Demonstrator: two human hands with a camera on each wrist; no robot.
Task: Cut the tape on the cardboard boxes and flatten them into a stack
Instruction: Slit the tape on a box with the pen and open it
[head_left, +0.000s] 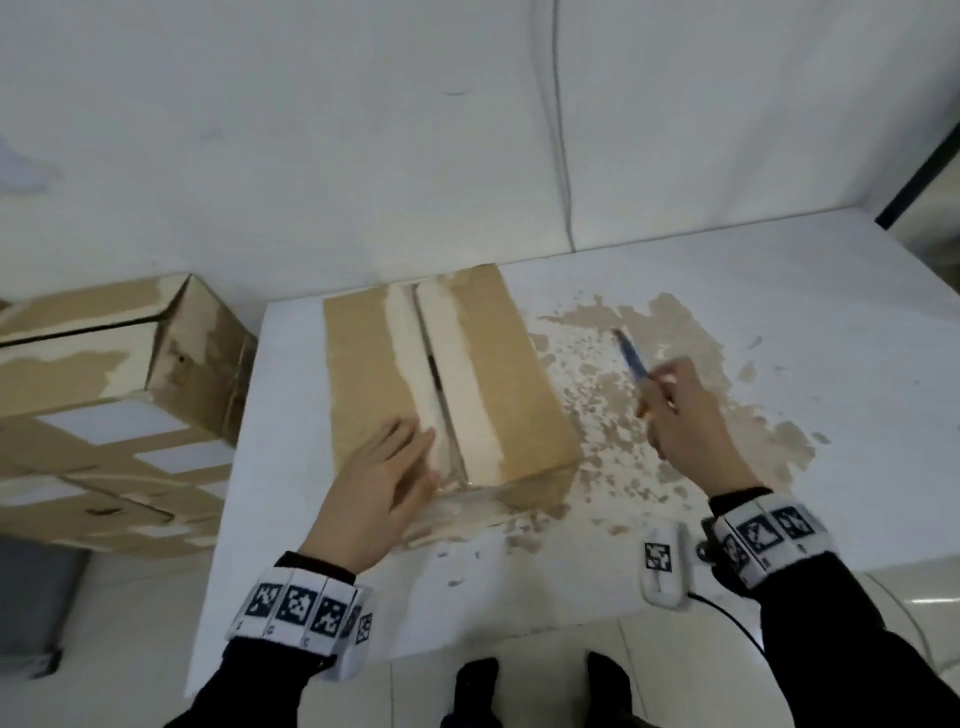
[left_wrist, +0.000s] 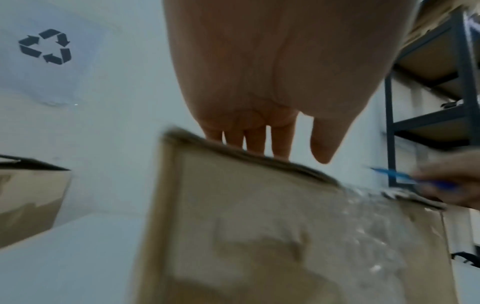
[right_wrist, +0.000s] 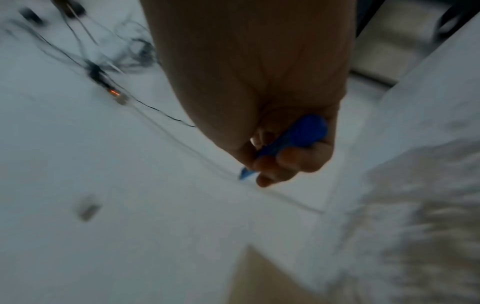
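A brown cardboard box (head_left: 483, 374) stands on the white table (head_left: 810, 291), its two top flaps meeting at a slit seam edged with pale torn strips. My left hand (head_left: 387, 478) lies flat on the near left of the box top, fingers straight beside the seam. From below, the left wrist view shows those fingers (left_wrist: 255, 142) over the box edge (left_wrist: 233, 226), with clear tape on the box side. My right hand (head_left: 680, 405) hovers right of the box and grips a blue cutter (head_left: 631, 356), tip pointing away. The right wrist view shows the cutter (right_wrist: 293, 139) in my curled fingers.
More cardboard boxes (head_left: 104, 364) are piled left of the table. The table top right of the box is scuffed brown (head_left: 691, 332). A small white device with a cable (head_left: 662, 566) lies near the front edge. Dark metal shelving (left_wrist: 426, 115) stands beyond. My shoes (head_left: 475, 686) show below.
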